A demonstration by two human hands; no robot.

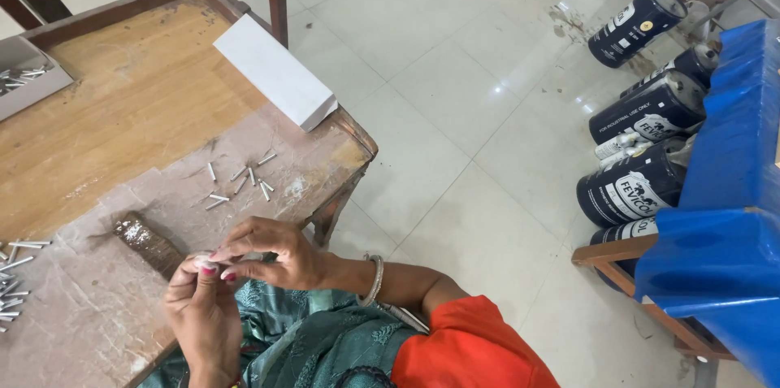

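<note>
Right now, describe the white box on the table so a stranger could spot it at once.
Start at the wooden table and go to its far right edge. The long white box lies there at a slant, one end overhanging. Unlike the open grey tray at the left, it is closed, plain and blank.

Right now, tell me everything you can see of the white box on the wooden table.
The white box is a long, plain rectangular carton, apparently card, shut and unmarked on the faces shown. It lies flat on the wooden table, set diagonally at the far right edge, one end jutting slightly past the rim. Neither hand touches it; the scattered small metal pins lie apart, nearer the person.
</note>
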